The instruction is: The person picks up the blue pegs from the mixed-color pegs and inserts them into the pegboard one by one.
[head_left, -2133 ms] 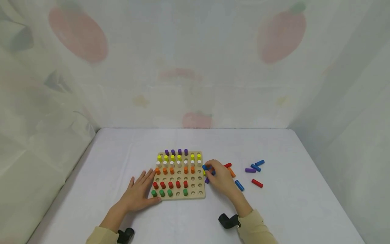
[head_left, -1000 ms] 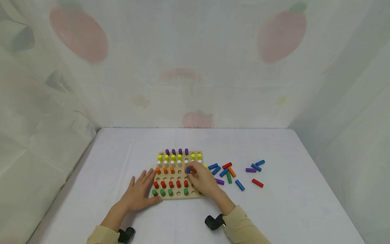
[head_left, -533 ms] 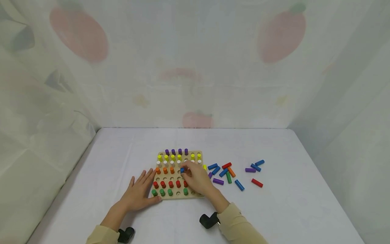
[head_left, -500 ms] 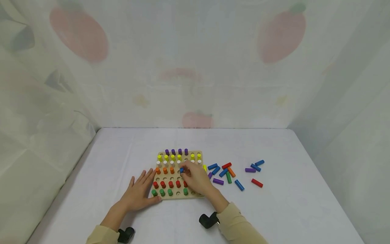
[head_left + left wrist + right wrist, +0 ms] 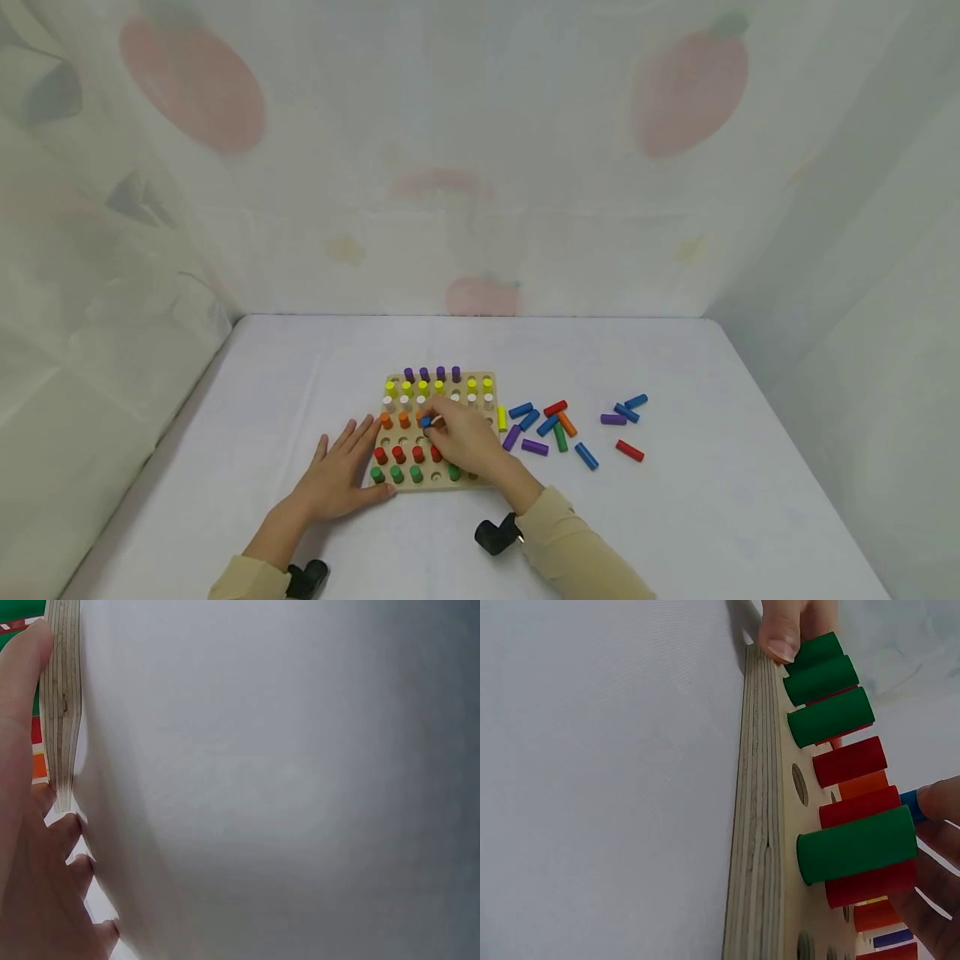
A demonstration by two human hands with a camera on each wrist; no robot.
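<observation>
A square wooden pegboard [image 5: 468,376] lies on the table, with upright pegs in colour rows: purple at the back, then yellow, white, orange, red and green. My left hand [image 5: 339,475] rests at its left side, fingers spread, thumb at the front corner. My right hand [image 5: 467,437] is over the middle of the board, pinching a blue peg [image 5: 426,422] between thumb and finger close to the orange row. In the right wrist view, green pegs [image 5: 832,716] stand in front of the blue peg [image 5: 911,804]. The right hand hides several holes and pegs.
Loose pegs lie right of the board: a yellow peg [image 5: 502,419] at its edge, purple pegs [image 5: 535,447], blue pegs [image 5: 587,456], a green peg [image 5: 560,437], an orange peg [image 5: 567,424] and red pegs [image 5: 630,451]. A white cloth covers the table [image 5: 712,500].
With the blue peg pinched, my right hand has moved left from the loose pegs beside the board to over its middle. My left hand has stayed in place.
</observation>
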